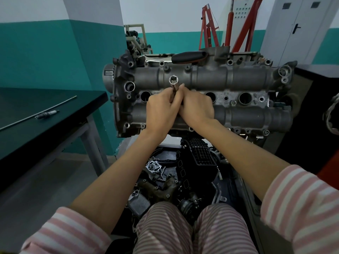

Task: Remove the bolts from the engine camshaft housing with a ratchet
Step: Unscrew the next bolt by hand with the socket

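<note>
The housing [201, 77] lies across your view with its long axis from 9 to 3 o'clock, and the ratchet [189, 57] rests along its far edge at 12 o'clock from your hands, handle toward 3. Your left hand [161, 110] and right hand [197, 109] meet over the middle, both curled around a socket [173, 82] whose open end tips up toward you. Remaining bolts look to sit along the edges; your right hand is slightly nearer the ratchet handle.
</note>
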`<state>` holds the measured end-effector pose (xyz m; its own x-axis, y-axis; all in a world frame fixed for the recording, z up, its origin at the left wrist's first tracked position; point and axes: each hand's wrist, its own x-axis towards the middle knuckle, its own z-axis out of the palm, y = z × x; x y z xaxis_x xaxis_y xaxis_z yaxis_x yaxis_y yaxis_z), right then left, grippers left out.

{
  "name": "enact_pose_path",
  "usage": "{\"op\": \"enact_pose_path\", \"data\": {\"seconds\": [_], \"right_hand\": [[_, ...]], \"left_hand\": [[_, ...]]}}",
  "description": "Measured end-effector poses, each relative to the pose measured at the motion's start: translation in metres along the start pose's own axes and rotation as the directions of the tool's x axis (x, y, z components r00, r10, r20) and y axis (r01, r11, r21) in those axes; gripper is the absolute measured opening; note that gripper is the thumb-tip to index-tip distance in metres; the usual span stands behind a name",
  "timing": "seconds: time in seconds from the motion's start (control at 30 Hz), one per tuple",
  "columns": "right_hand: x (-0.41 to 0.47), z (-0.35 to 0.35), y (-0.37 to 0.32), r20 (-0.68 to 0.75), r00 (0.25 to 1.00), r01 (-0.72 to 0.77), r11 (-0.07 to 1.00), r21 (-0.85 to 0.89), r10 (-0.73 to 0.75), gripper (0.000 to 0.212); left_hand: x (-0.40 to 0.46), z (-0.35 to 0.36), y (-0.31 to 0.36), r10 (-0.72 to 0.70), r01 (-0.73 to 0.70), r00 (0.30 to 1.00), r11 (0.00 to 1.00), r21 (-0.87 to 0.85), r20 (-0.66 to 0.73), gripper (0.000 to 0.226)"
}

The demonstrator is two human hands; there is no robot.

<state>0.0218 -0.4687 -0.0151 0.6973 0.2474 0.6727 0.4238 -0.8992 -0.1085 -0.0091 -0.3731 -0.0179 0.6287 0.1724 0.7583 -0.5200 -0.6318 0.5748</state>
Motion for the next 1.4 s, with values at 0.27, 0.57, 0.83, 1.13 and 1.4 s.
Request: {"op": "enact_pose_path", "data": {"seconds": [0.27, 0.57, 0.83, 1.13, 1.4], "right_hand": [[0.0001, 0.001, -0.0015, 0.028, 1.0, -0.009, 1.0, -0.002, 0.009, 0.01], [0.0007, 0.0002, -0.0004, 0.013, 1.0, -0.008, 1.0, -0.008, 0.008, 0.03], [0.0016, 0.0014, -0.0023, 0.021, 0.999, -0.033, 0.999, -0.013, 0.033, 0.015], [0.0014, 0.0024, 0.0001, 0.003, 1.0, -0.008, 1.0, -0.013, 0.008, 0.027], [0.0029, 0.0005, -0.0028, 0.036, 0.999, -0.008, 0.997, -0.071, 0.01, 0.023]], "left_hand": [[-0.0043, -0.0013, -0.001, 0.036, -0.037, 0.999, 0.999, 0.007, 0.023, 0.031], [0.0024, 0.001, -0.0014, -0.012, 0.012, 1.0, 1.0, -0.028, -0.012, 0.049], [-0.0038, -0.0015, 0.0003, 0.025, -0.024, 1.0, 1.0, -0.016, 0.014, 0.029], [0.0011, 0.0024, -0.0028, -0.003, 0.003, 1.0, 0.999, 0.054, -0.001, 0.048], [-0.0013, -0.0004, -0.0012, 0.053, -0.053, 0.999, 0.997, 0.049, -0.003, 0.03]]}}
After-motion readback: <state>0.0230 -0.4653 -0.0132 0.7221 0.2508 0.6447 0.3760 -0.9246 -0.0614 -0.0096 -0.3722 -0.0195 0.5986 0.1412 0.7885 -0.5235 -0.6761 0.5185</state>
